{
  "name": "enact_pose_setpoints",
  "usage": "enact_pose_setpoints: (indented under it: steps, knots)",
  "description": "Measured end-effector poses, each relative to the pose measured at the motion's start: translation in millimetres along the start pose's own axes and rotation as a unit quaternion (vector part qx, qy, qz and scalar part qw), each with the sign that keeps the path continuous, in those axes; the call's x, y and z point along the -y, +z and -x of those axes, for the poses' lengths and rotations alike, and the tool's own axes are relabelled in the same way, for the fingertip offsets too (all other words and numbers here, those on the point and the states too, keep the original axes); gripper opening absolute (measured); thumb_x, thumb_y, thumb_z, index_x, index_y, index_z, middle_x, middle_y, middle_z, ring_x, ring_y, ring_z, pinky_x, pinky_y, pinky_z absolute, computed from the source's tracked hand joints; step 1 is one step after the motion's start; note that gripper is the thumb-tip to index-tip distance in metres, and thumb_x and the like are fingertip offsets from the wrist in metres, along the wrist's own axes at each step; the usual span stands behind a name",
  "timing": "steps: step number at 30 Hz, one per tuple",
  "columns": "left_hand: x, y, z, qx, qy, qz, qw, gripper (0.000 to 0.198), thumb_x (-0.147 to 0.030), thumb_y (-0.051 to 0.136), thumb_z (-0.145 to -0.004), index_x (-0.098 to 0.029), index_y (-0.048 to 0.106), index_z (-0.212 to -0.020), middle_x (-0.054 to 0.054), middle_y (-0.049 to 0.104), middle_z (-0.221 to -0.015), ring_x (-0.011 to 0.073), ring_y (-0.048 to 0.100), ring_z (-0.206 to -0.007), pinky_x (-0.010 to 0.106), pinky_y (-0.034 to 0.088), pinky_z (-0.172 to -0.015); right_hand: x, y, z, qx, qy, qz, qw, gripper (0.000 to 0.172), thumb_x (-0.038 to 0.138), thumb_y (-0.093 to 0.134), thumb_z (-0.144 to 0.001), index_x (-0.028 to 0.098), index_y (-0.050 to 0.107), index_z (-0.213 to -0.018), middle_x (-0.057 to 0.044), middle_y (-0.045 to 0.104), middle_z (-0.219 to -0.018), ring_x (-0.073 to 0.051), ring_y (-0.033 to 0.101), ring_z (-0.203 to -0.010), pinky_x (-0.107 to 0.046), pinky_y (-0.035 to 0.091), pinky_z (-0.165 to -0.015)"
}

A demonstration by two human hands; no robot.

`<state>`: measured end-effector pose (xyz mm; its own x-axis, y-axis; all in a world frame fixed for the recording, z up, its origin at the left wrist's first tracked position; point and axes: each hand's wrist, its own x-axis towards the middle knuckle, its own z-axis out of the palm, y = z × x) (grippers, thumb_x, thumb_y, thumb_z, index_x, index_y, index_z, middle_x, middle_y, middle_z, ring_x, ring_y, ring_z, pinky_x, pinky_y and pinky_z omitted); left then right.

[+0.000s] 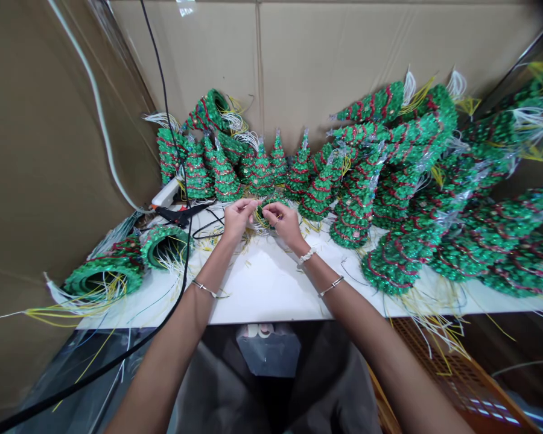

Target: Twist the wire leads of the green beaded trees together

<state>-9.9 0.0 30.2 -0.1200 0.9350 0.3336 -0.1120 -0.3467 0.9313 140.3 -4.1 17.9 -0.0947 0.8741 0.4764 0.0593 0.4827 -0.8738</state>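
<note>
My left hand [239, 218] and my right hand [284, 223] are close together over the middle of the white table, each with thumb and fingers pinched. Thin yellow wires [261, 218] show between the fingertips; their ends are too small to make out. Just behind the fingers is a green tinsel Christmas tree [271, 202], mostly hidden by my hands. Small yellow and white wire scraps [247, 247] lie under and around both hands.
Many tinsel trees with red garlands [355, 205] crowd the back and right. Two hollow-based trees [165, 244] lie at left, trailing wires. A black-handled tool [183, 212] rests near a white power strip [165, 193]. A black cable [187, 241] hangs across the left. An orange crate [470, 386] stands below right.
</note>
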Motion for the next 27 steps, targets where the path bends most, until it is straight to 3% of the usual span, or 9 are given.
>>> enact_pose_setpoints:
  steps: [3,8,17,21,27]
  knots:
    - [3.7,1.7,1.1,0.001,-0.019,0.016,1.000,0.039,-0.051,0.083,-0.067,-0.016,0.076,-0.082,0.007,0.075,-0.089,0.0056,0.044,-0.049,0.021,0.032,-0.044,-4.1,1.3,2.2,-0.024,0.002,-0.016,1.000,0.026,0.046,0.068,-0.084,0.019,0.067,-0.087,-0.003,0.069,-0.080,-0.016,0.060,-0.073,-0.028,0.048,-0.068]
    - [13.6,4.5,2.8,-0.008,-0.044,0.028,0.999,0.041,-0.053,0.084,-0.066,-0.016,0.075,-0.081,-0.001,0.060,-0.059,0.0060,0.041,-0.046,0.020,0.027,-0.043,-9.9,3.0,3.4,-0.037,-0.002,-0.030,0.999,0.030,0.048,0.069,-0.083,0.020,0.066,-0.089,-0.002,0.067,-0.079,-0.016,0.060,-0.074,-0.028,0.047,-0.069]
    - [16.4,9.2,6.0,-0.006,-0.043,0.030,0.999,0.044,-0.055,0.083,-0.067,-0.015,0.076,-0.084,-0.004,0.049,-0.049,0.0067,0.038,-0.045,0.020,0.026,-0.042,-6.6,4.0,5.5,-0.027,-0.019,-0.013,0.999,0.028,0.045,0.067,-0.085,0.018,0.070,-0.091,-0.005,0.072,-0.087,-0.017,0.064,-0.079,-0.030,0.049,-0.074]
    - [17.1,10.6,5.4,-0.011,-0.040,0.027,0.999,0.042,-0.054,0.083,-0.066,-0.016,0.075,-0.082,-0.002,0.055,-0.055,0.0067,0.039,-0.046,0.021,0.027,-0.043,-6.5,4.5,6.2,-0.026,-0.017,-0.004,1.000,0.028,0.046,0.067,-0.085,0.019,0.071,-0.092,-0.006,0.074,-0.090,-0.018,0.064,-0.080,-0.030,0.050,-0.076]
    - [17.3,9.3,3.4,0.002,-0.023,0.014,1.000,0.037,-0.050,0.082,-0.067,-0.016,0.075,-0.078,0.006,0.071,-0.090,0.0042,0.038,-0.050,0.021,0.027,-0.043,-6.5,4.1,6.6,-0.029,-0.024,-0.009,0.999,0.028,0.045,0.068,-0.085,0.018,0.071,-0.092,-0.005,0.074,-0.091,-0.018,0.064,-0.080,-0.030,0.050,-0.075]
